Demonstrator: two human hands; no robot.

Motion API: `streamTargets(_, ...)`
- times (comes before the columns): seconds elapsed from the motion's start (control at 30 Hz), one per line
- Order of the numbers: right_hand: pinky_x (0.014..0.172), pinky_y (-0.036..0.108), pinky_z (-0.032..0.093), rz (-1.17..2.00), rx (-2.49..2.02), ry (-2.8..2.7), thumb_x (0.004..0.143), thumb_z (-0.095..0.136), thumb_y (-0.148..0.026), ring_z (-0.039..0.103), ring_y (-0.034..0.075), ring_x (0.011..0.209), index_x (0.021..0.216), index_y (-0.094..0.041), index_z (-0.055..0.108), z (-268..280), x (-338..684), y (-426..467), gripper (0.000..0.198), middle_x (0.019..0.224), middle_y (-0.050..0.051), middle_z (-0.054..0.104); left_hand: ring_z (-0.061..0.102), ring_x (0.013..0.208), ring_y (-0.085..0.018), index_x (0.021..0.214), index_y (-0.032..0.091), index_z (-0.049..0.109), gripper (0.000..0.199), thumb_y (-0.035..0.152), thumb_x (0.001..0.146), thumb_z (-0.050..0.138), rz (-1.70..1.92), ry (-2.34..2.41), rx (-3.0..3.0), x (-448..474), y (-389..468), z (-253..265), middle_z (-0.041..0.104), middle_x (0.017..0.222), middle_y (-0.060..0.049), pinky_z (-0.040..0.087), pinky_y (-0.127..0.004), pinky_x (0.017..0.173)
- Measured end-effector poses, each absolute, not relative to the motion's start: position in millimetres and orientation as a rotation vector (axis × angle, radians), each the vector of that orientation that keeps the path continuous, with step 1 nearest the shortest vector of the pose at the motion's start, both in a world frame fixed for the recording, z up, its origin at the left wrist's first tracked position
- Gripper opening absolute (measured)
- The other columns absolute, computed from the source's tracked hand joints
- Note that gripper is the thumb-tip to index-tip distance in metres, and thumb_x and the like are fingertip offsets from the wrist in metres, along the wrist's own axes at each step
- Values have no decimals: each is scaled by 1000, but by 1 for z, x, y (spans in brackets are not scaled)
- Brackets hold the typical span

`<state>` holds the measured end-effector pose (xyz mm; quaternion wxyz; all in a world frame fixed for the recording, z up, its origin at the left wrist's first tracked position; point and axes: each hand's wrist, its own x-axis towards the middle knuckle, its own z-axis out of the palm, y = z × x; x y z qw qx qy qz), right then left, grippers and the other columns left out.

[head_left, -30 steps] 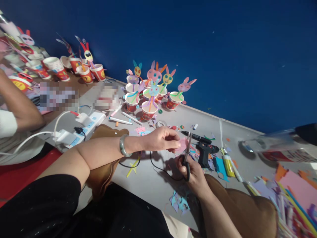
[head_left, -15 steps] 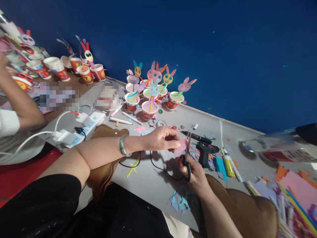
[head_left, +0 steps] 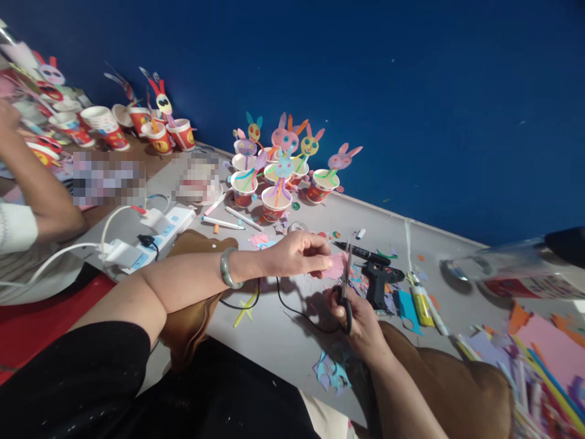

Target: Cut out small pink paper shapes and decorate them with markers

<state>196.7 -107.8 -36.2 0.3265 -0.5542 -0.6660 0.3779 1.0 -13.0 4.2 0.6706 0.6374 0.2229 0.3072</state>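
Between the thumb and fingers of my left hand (head_left: 302,253) is a small piece of pink paper (head_left: 337,266), held above the table. My right hand (head_left: 361,320) grips black-handled scissors (head_left: 347,286), with fingers through the loops. The scissor blades point up and stand right at the paper's right edge; whether they are biting into it I cannot tell. Just behind the scissors a black hot glue gun (head_left: 378,283) lies on the table, with a black marker (head_left: 361,250) beside it. Paper scraps (head_left: 333,372) lie below my right hand.
Paper cups with rabbit figures (head_left: 276,204) stand along the blue wall. A white power strip (head_left: 167,228) and markers (head_left: 223,223) lie left. At right are a yellow glue bottle (head_left: 421,305), a plastic bottle (head_left: 512,271) and coloured paper (head_left: 543,341). A co-worker's arm (head_left: 41,177) shows far left.
Almost nothing differs. The pink paper and the scissor blades have shifted very slightly; both hands keep their holds.
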Motion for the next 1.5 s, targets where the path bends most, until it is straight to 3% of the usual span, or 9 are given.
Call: streamTargets(1.5, 57, 29, 39, 1022, -1445, -1760, 77, 47, -81, 46, 15, 56, 59, -20, 52, -32, 193, -104, 64, 56, 1, 52, 56, 59, -7, 68, 14, 54, 17, 23, 81, 61, 719, 560, 1428, -2, -12, 10, 59, 62, 1, 46, -20, 58)
